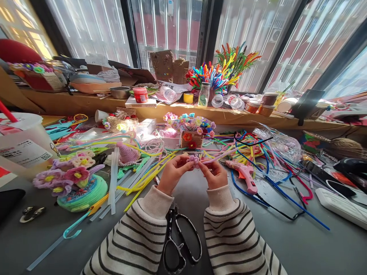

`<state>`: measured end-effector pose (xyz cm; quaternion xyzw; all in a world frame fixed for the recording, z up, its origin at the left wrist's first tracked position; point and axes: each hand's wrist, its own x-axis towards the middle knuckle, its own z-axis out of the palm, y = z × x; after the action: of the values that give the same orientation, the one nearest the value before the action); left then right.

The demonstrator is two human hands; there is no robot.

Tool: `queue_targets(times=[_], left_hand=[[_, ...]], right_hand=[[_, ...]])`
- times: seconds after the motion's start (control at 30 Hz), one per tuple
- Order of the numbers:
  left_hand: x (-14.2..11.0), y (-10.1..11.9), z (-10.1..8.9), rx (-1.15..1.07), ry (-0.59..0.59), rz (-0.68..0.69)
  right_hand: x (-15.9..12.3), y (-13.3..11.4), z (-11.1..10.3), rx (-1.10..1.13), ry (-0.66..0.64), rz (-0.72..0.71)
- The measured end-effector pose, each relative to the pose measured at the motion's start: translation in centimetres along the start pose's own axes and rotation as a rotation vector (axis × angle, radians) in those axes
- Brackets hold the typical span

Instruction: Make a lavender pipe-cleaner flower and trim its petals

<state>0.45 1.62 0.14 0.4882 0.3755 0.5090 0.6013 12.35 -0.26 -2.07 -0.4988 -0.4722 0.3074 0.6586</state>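
While pinching a pink flower between left hand and right hand, looks mid-shaping, probably needing steady pressure next!

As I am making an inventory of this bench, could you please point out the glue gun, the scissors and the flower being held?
Glue gun (249, 172), head view: the pink body, near the handle.
Scissors (170, 229), head view: upper part of one handle.
Flower (194, 160), head view: middle of the bloom.
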Motion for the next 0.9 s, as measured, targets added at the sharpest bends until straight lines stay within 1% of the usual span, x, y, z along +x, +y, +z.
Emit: queue_targets(times=[0.1, 0.17, 0.27, 0.4, 0.53, 0.6, 0.7, 0.8, 0.9], left_hand=[[-0.01, 0.02, -0.03, -0.013, 0.013, 0.021], [0.0, -0.01, -0.08, -0.066, 0.007, 0.012], [0.04, -0.03, -0.19, -0.128, -0.008, -0.005], [0.09, 0.06, -0.32, -0.124, -0.065, -0.029], [0.08, 0.19, -0.25, -0.067, -0.112, -0.008], [0.06, 0.16, -0.16, -0.033, -0.102, 0.006], [0.06, -0.03, -0.08, 0.004, -0.05, 0.024], [0.1, -0.24, -0.12, 0.009, -0.015, 0.032], [0.16, -0.32, -0.2, -0.071, 0.021, 0.021]], right_hand=[[-0.2, -0.13, 0.21, -0.013, -0.003, -0.006], [-0.27, -0.15, 0.25, -0.023, -0.049, 0.005], [-0.29, -0.17, 0.12, -0.024, -0.111, -0.014], [-0.28, -0.19, -0.07, 0.029, -0.095, -0.018], [-0.24, -0.13, -0.05, 0.08, -0.099, -0.006], [-0.23, -0.09, 0.06, 0.064, -0.08, -0.043], [-0.26, -0.16, 0.25, 0.05, -0.054, -0.089], [-0.37, -0.38, 0.35, 0.116, -0.009, -0.074], [-0.46, -0.6, 0.35, 0.182, 0.004, -0.026]])
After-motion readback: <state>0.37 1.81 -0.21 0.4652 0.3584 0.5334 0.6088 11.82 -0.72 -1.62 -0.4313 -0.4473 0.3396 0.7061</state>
